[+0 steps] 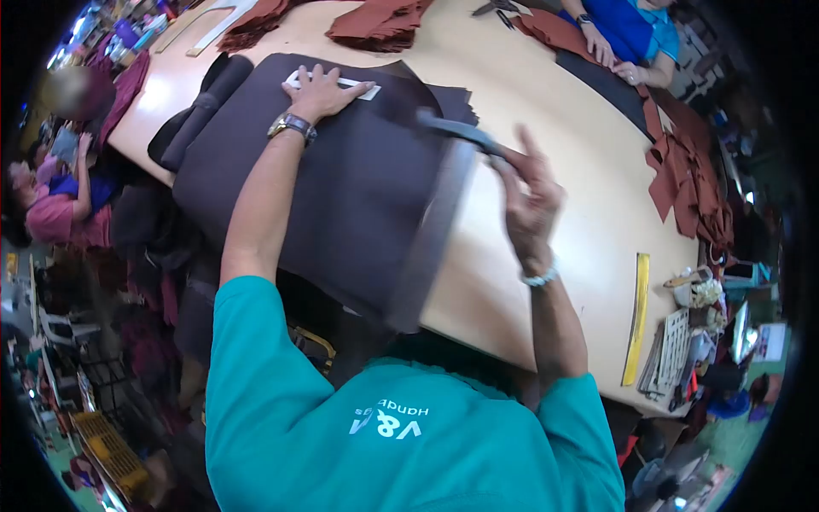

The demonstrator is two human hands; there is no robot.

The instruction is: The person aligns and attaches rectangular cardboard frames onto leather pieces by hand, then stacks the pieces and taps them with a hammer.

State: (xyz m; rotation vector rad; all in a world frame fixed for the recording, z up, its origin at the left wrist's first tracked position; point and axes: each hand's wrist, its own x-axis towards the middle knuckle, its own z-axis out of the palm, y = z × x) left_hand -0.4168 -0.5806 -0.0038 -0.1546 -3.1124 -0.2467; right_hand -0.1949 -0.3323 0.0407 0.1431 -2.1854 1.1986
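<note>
My left hand (320, 94), with a watch at the wrist, lies flat with fingers spread on a white template (363, 88). The template rests on a large dark brown sheet (341, 196) of leather-like material. At the sheet's right side is my right hand (533, 192), smeared by motion, with a pale bead bracelet below it. Its thumb and a finger pinch the sheet's raised, curled edge, which looks blue-grey there. Another finger points up. More dark layers show beneath the sheet's far right corner.
A rolled dark sheet (192, 119) lies at the left. Reddish-brown pieces (375, 24) are stacked at the far side, with more (691, 183) at the right. A yellow ruler (636, 320) lies near the right edge. A co-worker's hands (610, 55) handle material across the table.
</note>
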